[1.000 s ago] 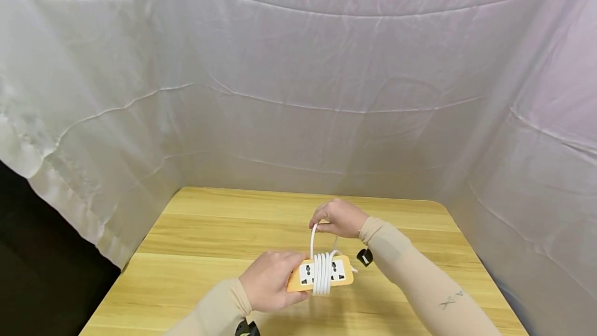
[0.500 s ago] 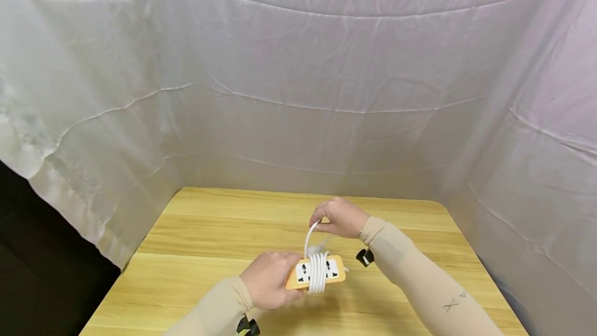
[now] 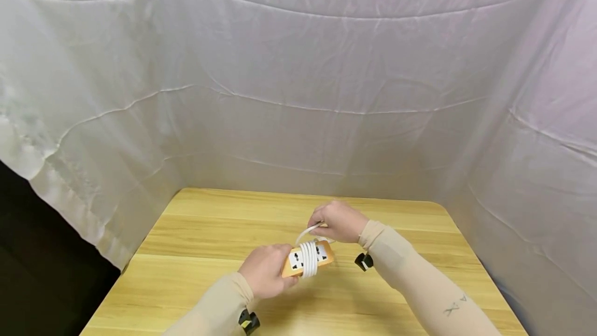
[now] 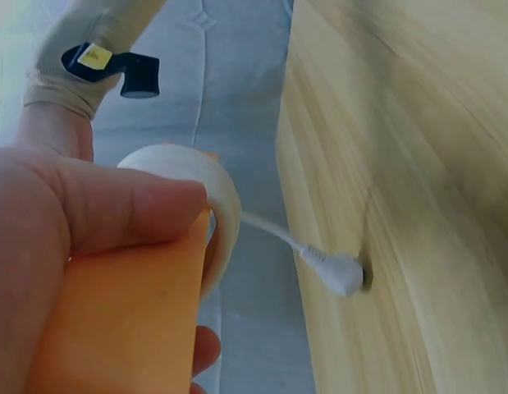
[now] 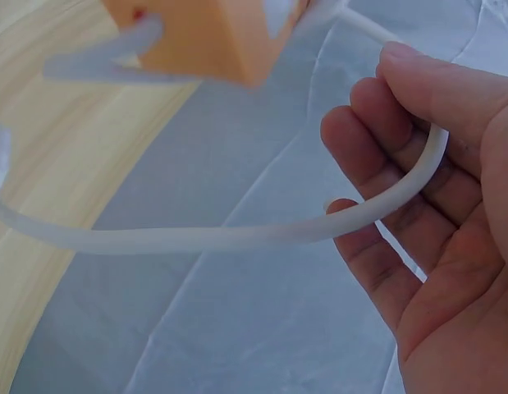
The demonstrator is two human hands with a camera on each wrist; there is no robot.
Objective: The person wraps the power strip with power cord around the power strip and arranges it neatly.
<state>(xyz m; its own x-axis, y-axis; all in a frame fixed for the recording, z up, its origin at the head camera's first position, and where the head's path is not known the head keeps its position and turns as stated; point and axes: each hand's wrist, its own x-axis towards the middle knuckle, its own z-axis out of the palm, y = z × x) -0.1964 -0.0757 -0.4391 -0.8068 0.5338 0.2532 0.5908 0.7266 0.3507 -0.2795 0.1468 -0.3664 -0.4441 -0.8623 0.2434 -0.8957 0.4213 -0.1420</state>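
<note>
An orange power strip (image 3: 325, 254) with white socket panels is held above the table, its white cord (image 3: 309, 259) wound several times around its middle. My left hand (image 3: 267, 269) grips its left end, with the thumb (image 4: 147, 205) along the orange side in the left wrist view. Just beyond the strip's far side, my right hand (image 3: 339, 221) pinches the loose run of cord between thumb and fingers. That run crosses the palm in the right wrist view and hangs in a curve (image 5: 196, 239). The cord's white plug (image 4: 340, 272) dangles close over the wood in the left wrist view.
A light wooden table (image 3: 210, 232) lies beneath both hands. Pale grey fabric (image 3: 298, 134) walls it in at the back and sides. A black area (image 3: 46, 253) shows at the lower left. Both wrists carry small black cameras (image 3: 364, 261).
My left hand has tilted the power strip, raising its right end and bringing it leftward and up. The right hand stays nearly in place, and the cord between the hands is shorter in view.
</note>
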